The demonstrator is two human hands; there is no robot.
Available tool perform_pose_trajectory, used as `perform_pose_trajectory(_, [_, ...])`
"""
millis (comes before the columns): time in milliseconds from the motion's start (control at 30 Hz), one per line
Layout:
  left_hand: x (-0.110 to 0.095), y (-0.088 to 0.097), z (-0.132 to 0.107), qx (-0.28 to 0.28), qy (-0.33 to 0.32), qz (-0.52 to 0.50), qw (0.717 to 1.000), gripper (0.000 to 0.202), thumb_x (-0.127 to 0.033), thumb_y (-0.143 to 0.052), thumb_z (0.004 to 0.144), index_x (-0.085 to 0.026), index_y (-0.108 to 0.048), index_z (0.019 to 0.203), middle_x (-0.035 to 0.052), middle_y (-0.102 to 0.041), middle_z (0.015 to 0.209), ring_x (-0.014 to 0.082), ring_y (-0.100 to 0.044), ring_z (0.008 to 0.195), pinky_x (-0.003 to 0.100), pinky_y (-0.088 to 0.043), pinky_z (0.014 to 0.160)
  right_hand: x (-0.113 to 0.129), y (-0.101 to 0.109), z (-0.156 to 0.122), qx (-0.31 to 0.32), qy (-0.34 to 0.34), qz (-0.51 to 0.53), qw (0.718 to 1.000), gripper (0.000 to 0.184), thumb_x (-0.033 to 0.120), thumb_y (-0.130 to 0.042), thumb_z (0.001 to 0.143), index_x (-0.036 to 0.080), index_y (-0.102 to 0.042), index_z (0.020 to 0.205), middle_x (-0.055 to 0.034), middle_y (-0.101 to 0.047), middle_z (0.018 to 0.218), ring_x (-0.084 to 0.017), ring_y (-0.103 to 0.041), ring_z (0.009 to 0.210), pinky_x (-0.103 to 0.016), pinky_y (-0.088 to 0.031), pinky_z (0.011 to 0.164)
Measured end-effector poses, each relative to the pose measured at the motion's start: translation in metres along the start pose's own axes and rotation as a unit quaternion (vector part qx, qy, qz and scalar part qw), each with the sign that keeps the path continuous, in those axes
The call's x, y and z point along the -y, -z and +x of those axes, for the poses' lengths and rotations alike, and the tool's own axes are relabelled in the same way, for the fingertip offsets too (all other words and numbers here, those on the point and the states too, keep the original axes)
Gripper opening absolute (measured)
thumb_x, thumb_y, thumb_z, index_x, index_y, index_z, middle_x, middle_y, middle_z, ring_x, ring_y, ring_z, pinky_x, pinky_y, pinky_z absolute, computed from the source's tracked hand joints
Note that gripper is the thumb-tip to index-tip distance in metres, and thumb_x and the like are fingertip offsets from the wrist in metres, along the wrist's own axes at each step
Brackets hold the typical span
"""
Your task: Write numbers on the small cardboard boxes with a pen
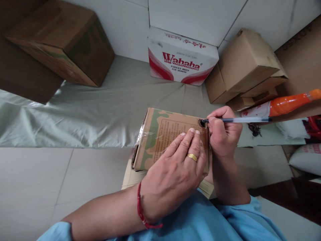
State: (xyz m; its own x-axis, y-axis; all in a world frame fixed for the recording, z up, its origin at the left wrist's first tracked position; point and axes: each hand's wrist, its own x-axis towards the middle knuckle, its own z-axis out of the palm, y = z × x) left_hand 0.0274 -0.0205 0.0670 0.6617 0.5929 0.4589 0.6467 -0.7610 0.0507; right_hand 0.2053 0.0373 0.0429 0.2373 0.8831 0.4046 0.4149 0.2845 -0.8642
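Note:
A small cardboard box point(173, 125) with green camouflage print and a block of brown text rests on my lap. Its left end shows torn, dark edges and shiny tape. My left hand point(179, 164), wearing a gold ring, lies flat on the top of the box with fingers stretched out. In my right hand point(224, 132) is a pen point(247, 119) with a clear barrel, gripped near its tip. The pen's tip meets a dark, ragged hole at the far right corner of the box. My left hand covers the near right part of the box.
Along the wall stand a white and red Wahaha carton point(182, 62), a brown box point(65, 43) at left and stacked cartons point(245, 63) at right. An orange bottle point(288, 104) and keys point(255, 130) lie on the right of the covered ledge point(100, 113).

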Motion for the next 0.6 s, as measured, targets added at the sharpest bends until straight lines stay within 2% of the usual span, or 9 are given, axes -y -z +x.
perform_pose_trajectory(233, [-0.0001, -0.0006, -0.0007, -0.004, 0.002, -0.012, 1.000, 0.047, -0.025, -0.052, 0.109, 0.005, -0.064, 0.143, 0.0255, -0.068, 0.150, 0.0368, -0.066, 0.143, 0.046, -0.057, 0.121, -0.0009, 0.0039, -0.0004, 0.020, -0.017, 0.029, 0.999, 0.018, 0.026, -0.062, 0.098, 0.028, -0.060, 0.081, 0.0017, -0.049, 0.068, -0.015, -0.044, 0.059, -0.030, -0.040, 0.056])
perform_pose_trajectory(400, [0.0001, 0.0011, -0.0002, 0.004, 0.002, -0.013, 1.000, 0.049, -0.026, -0.049, 0.110, 0.005, -0.062, 0.145, 0.0250, -0.068, 0.150, 0.0363, -0.066, 0.143, 0.046, -0.057, 0.121, -0.0023, 0.0057, -0.0013, 0.026, -0.019, 0.030, 0.999, 0.019, 0.025, -0.061, 0.097, 0.027, -0.060, 0.078, 0.0014, -0.048, 0.066, -0.015, -0.042, 0.058, -0.031, -0.038, 0.054])
perform_pose_trajectory(600, [0.0003, 0.0010, 0.0008, 0.001, 0.003, -0.005, 1.000, 0.049, -0.028, -0.046, 0.112, 0.004, -0.063, 0.145, 0.0238, -0.069, 0.149, 0.0353, -0.067, 0.142, 0.045, -0.057, 0.120, -0.0048, 0.0050, -0.0011, 0.028, 0.009, 0.039, 0.999, 0.019, 0.027, -0.058, 0.100, 0.026, -0.056, 0.081, 0.0024, -0.048, 0.069, -0.013, -0.040, 0.056, -0.030, -0.036, 0.053])
